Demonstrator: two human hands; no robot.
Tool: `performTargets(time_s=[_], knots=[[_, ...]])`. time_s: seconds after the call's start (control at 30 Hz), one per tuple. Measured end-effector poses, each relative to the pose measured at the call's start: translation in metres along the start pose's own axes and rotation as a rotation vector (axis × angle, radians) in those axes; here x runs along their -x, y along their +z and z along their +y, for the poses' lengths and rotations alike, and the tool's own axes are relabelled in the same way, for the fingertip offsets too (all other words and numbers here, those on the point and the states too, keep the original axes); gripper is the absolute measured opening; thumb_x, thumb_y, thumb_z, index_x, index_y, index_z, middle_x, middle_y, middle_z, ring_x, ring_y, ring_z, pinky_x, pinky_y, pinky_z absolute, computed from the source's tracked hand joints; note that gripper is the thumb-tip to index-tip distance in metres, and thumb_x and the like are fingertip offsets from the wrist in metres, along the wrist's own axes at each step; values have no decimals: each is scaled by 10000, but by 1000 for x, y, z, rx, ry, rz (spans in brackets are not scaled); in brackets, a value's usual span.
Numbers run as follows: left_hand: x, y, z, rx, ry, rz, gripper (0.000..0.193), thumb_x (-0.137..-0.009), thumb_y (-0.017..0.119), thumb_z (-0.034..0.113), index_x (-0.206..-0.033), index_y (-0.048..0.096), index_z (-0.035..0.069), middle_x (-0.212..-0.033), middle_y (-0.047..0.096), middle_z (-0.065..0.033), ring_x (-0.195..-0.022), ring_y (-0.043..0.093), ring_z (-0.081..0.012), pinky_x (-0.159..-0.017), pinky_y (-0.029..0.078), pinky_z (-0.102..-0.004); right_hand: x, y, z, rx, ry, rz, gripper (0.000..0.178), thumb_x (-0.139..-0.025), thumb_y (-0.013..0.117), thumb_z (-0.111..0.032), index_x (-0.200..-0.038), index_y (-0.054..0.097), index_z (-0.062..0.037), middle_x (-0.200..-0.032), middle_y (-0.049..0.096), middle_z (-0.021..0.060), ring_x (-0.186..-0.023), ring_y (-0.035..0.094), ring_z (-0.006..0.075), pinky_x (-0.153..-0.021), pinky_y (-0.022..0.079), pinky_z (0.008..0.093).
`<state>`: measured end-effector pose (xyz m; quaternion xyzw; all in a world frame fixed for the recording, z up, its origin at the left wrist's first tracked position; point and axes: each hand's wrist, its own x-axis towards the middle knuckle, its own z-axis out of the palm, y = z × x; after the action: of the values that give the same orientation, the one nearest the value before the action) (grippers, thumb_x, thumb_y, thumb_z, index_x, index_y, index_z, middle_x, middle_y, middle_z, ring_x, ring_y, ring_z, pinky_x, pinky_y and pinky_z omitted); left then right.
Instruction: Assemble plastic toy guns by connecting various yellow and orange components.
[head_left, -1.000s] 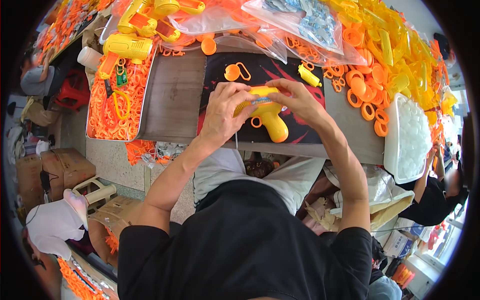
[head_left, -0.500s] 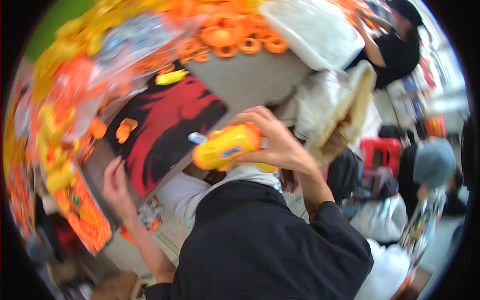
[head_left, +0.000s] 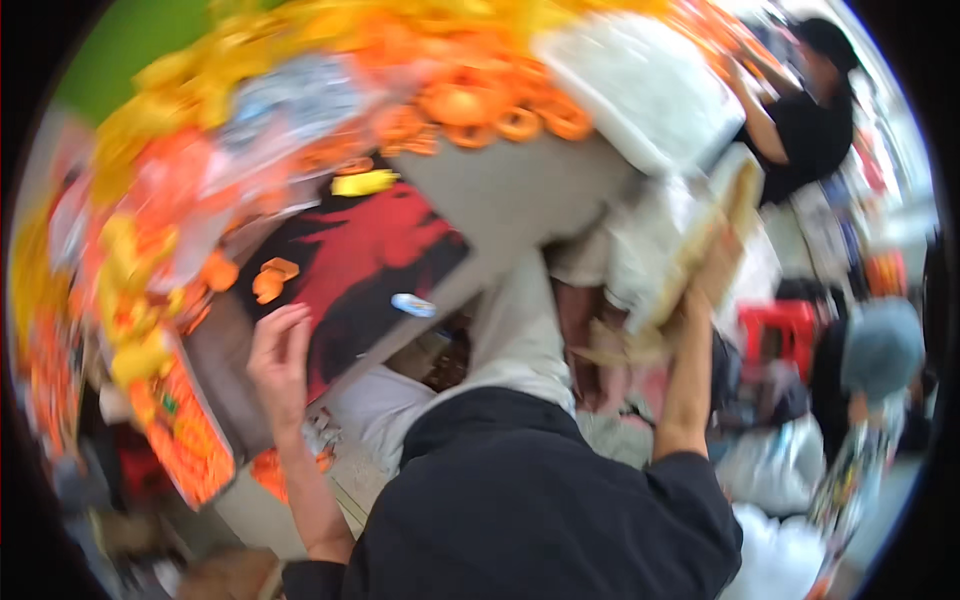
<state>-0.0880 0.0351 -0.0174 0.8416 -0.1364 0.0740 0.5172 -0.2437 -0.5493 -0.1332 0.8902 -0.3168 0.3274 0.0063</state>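
My left hand [head_left: 280, 345] is over the near left edge of a black and red mat [head_left: 385, 225], its fingers loosely stretched with nothing visible in them. Close by on the mat are small orange plastic parts [head_left: 272, 280]. A small blue and white piece [head_left: 413, 305] shows at the mat's near right edge, and a yellow part [head_left: 364, 182] lies at its far edge. My right hand [head_left: 712, 265] reaches out to the right, at the tan rim [head_left: 738, 200] of a white bag-like container [head_left: 650, 235]. Blur and the rim hide its fingers and anything in them.
Heaps of orange rings [head_left: 518, 124] and yellow parts [head_left: 185, 70] line the table's far and left sides. A white tub [head_left: 650, 85] stands at the far right. An orange-filled tray [head_left: 195, 440] is at left. Another person [head_left: 810, 130] works at far right; a red stool [head_left: 775, 335] stands behind.
My right hand has swung from the middle out to the right, and the yellow and orange toy it held is no longer in view. The blue and white piece now shows apart.
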Motion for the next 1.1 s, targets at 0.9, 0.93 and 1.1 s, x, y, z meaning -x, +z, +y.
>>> performTargets(time_s=[0.9,0.93,1.1], knots=[[-257,-221,-109,-1240,-422,288,914,-767,539,847,-1082,716,7,-1098,692,-199,-1090,631,-372,-901,471,-538,34,-13,-374,-1004,-424,-523,265,-874,668,-12,-1136,676,-50,-1208,623,134,-1173,571,303,-1007,457,379],[-260,-224,-111,-1184,-467,297,907,-752,555,849,-1055,727,12,-1089,692,-204,-1076,639,-364,-895,473,-538,35,-8,-372,-1030,-415,-525,251,-871,670,-12,-1119,680,-49,-1205,625,132,-1172,570,303,-1004,457,378],[-225,-232,-117,-885,217,788,766,-785,770,592,-1215,597,-18,-1124,650,-197,-1065,629,-331,-932,483,-440,17,-6,-362,-1172,-221,-524,199,-880,644,15,-1071,674,-33,-1100,645,116,-995,619,254,-861,504,343]])
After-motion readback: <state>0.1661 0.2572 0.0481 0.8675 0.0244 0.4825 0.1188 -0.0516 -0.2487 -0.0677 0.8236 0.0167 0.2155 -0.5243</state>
